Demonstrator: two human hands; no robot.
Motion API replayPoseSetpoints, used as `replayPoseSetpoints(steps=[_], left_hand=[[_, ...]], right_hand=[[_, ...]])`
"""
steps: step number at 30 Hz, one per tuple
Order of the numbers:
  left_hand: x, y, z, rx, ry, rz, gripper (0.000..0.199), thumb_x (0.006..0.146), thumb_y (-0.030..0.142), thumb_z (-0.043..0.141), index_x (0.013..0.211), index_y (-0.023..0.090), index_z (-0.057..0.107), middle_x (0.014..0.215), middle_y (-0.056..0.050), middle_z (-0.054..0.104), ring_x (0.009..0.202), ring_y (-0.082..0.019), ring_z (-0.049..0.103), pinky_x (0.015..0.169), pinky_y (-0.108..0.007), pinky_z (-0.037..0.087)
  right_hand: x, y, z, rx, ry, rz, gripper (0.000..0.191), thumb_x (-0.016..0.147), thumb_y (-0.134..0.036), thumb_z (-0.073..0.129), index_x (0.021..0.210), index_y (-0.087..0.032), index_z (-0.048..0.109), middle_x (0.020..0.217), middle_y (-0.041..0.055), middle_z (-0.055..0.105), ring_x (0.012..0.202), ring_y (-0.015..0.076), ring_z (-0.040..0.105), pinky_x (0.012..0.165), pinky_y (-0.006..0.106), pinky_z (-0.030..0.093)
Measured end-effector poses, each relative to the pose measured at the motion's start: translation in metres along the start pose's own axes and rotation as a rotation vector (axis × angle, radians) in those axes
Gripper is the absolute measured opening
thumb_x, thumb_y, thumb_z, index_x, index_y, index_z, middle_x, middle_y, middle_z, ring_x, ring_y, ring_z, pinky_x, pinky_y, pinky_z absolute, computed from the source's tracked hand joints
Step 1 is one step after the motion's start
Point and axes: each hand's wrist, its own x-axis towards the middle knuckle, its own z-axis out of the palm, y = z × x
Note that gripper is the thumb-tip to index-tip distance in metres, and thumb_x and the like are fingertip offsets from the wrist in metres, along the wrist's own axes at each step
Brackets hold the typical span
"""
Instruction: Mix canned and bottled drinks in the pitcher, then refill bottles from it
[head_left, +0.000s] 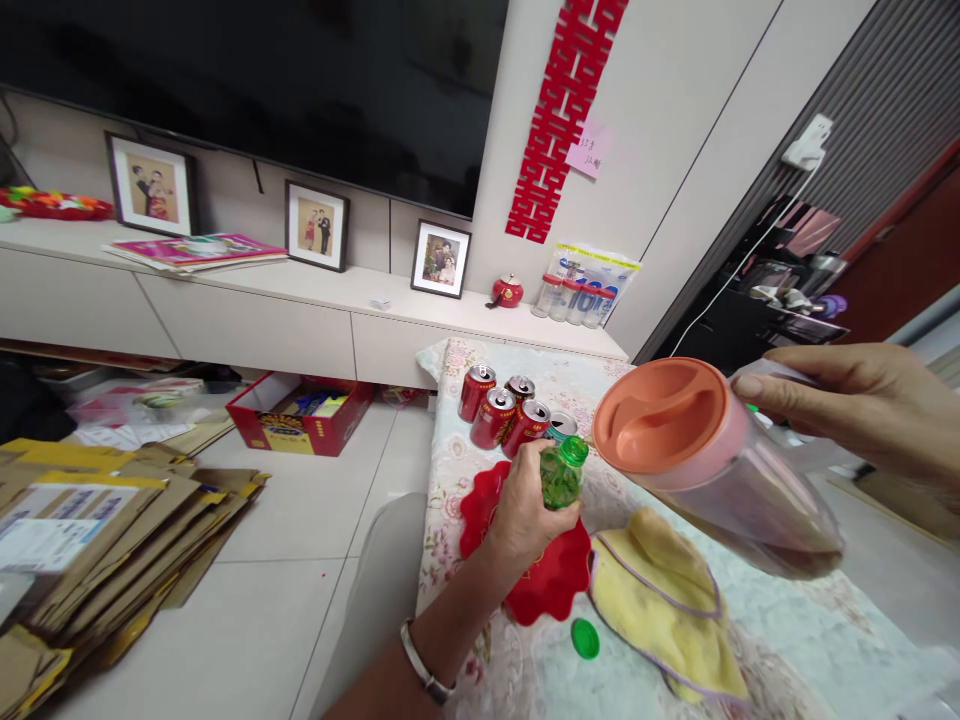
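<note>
My left hand (pixel 521 510) is wrapped round a small green bottle (pixel 562 475), whose mouth is uncapped. Under it lies a red scalloped tray (pixel 555 575). In my right hand (pixel 862 405) is the handle of a clear pitcher (pixel 757 490) with an orange lid (pixel 660 415). The pitcher is tilted, its lid towards the bottle, and brown liquid lies low in its body. A gap shows between the spout side and the bottle's mouth. A green cap (pixel 585 638) rests beside the tray, near a yellow cloth (pixel 664 605).
Several red drink cans (pixel 493 417) stand behind the bottle on the flowered tablecloth (pixel 450 500). Glass jars with red lids (pixel 574 300) line the cabinet (pixel 300 290) beyond. Flattened cardboard (pixel 172 530) and a red box (pixel 300 425) are on the floor at left.
</note>
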Motion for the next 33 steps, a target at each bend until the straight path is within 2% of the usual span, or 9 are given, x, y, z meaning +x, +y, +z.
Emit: replayPoseSetpoints(steps=[5, 11, 16, 26, 33], left_hand=[[0.0001, -0.0021, 0.0011, -0.009, 0.001, 0.012, 0.067, 0.069, 0.017, 0.078, 0.127, 0.026, 0.046, 0.123, -0.009, 0.066, 0.118, -0.031, 0.066, 0.096, -0.044, 0.054], [0.0003, -0.0006, 0.0011, -0.029, -0.010, -0.009, 0.066, 0.069, 0.018, 0.078, 0.127, 0.025, 0.046, 0.121, -0.010, 0.067, 0.118, -0.031, 0.066, 0.096, -0.045, 0.054], [0.0002, -0.0017, 0.0016, -0.051, -0.017, -0.016, 0.066, 0.070, 0.018, 0.077, 0.128, 0.024, 0.047, 0.116, -0.009, 0.069, 0.114, -0.030, 0.068, 0.093, -0.044, 0.056], [-0.0003, -0.0014, 0.0014, -0.039, -0.004, -0.008, 0.065, 0.070, 0.018, 0.078, 0.127, 0.024, 0.048, 0.117, -0.009, 0.069, 0.116, -0.031, 0.067, 0.095, -0.044, 0.056], [-0.0003, -0.0036, 0.0015, -0.038, -0.006, 0.004, 0.065, 0.070, 0.017, 0.077, 0.127, 0.024, 0.047, 0.117, -0.009, 0.069, 0.116, -0.031, 0.067, 0.095, -0.044, 0.055]], right_hand=[[-0.0001, -0.0019, 0.0000, 0.021, 0.010, -0.009, 0.066, 0.054, -0.084, 0.079, 0.064, -0.019, 0.073, 0.067, 0.0048, 0.059, 0.067, 0.0227, 0.054, 0.054, 0.029, 0.040], [-0.0005, -0.0013, 0.0006, 0.026, 0.007, 0.016, 0.068, 0.054, -0.086, 0.078, 0.065, -0.019, 0.074, 0.070, 0.0065, 0.063, 0.071, 0.0265, 0.059, 0.057, 0.033, 0.046], [-0.0007, -0.0030, 0.0002, 0.012, 0.010, -0.009, 0.068, 0.054, -0.086, 0.077, 0.062, -0.019, 0.073, 0.067, 0.0052, 0.060, 0.066, 0.0219, 0.054, 0.053, 0.030, 0.042], [-0.0007, -0.0025, 0.0011, -0.012, 0.019, 0.001, 0.068, 0.058, -0.087, 0.074, 0.062, -0.019, 0.072, 0.068, 0.0063, 0.061, 0.069, 0.0256, 0.059, 0.056, 0.034, 0.046], [-0.0008, -0.0022, 0.0006, 0.013, 0.006, 0.000, 0.068, 0.055, -0.087, 0.076, 0.061, -0.019, 0.072, 0.067, 0.0057, 0.060, 0.067, 0.0243, 0.057, 0.054, 0.032, 0.044]])
